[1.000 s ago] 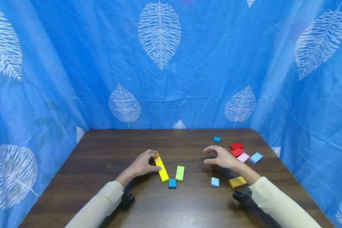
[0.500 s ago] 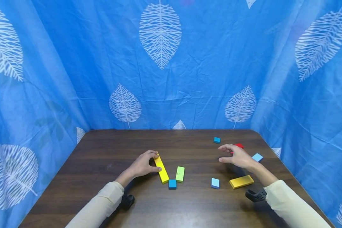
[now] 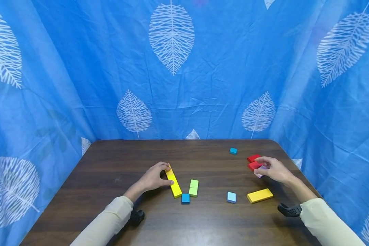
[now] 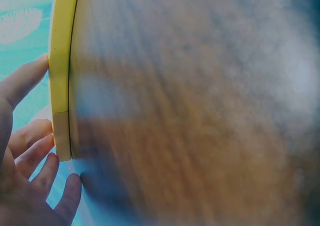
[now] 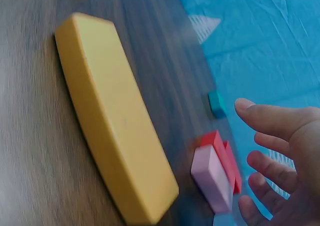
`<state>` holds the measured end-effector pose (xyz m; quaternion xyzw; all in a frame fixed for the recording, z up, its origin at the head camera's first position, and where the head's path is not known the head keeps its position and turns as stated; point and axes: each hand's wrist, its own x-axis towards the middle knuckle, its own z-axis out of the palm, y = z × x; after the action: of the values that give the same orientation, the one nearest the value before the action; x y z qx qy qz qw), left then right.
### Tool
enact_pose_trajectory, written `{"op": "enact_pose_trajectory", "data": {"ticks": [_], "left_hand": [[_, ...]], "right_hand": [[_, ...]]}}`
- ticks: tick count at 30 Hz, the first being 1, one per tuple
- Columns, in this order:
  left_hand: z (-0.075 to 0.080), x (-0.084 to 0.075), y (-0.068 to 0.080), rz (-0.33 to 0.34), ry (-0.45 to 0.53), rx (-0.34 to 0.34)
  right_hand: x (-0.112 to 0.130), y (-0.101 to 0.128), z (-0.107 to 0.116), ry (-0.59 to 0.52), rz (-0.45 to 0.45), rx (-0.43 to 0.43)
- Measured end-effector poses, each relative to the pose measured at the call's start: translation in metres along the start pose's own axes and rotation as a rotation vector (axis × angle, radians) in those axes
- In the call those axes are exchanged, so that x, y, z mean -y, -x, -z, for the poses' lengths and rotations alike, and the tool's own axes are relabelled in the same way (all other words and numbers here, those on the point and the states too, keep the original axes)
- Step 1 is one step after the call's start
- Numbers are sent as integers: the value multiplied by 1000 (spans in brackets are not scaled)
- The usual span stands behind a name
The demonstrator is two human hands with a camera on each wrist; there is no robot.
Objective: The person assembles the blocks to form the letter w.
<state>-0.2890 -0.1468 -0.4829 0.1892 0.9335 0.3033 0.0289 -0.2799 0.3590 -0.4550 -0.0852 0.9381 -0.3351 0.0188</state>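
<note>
**Inspector:** What had changed against the earlier frames?

**Assistant:** The right hand (image 3: 275,169) had travelled from centre frame toward the right edge and settled over the cluster of small blocks there. The left hand (image 3: 155,177) had not shifted.

**Inspector:** State of the right hand?

**Assistant:** Fingers were loosely spread, tips at the pink block (image 3: 260,174), which lay flat on the tabletop (image 3: 110,171) just beside the two red blocks (image 3: 254,162). The right wrist view showed the fingers apart with a gap to the pink block (image 5: 212,178); I could not tell whether they had closed on it. The orange-yellow block (image 3: 259,195) lay nearer the camera, clear of the hand.

**Inspector:** And the left?

**Assistant:** It held the long yellow block (image 3: 174,182), thumb on the near side and fingertips curled over the far end. The block stood on its long edge, which in my judgement was why the hand stayed there, to steady it. A green block (image 3: 194,187) and a small teal block (image 3: 186,198) sat just right of its lower end.

**Inspector:** Anything else?

**Assistant:** A light blue block (image 3: 231,196) below centre and a small teal cube (image 3: 233,150) farther up.
</note>
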Motion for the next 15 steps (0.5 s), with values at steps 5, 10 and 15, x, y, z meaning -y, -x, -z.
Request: {"op": "enact_pose_trajectory", "data": {"ticks": [5,10,15], "left_hand": [[0,1,0,3,3,0],[1,0,0,1,5,-4],[2,1,0,-5,4,-4]], "right_hand": [[-14,5,4,60,-21,-14],[-24,5,3,87,-47,-33],[-31,1,0,137,-55,-62]]}}
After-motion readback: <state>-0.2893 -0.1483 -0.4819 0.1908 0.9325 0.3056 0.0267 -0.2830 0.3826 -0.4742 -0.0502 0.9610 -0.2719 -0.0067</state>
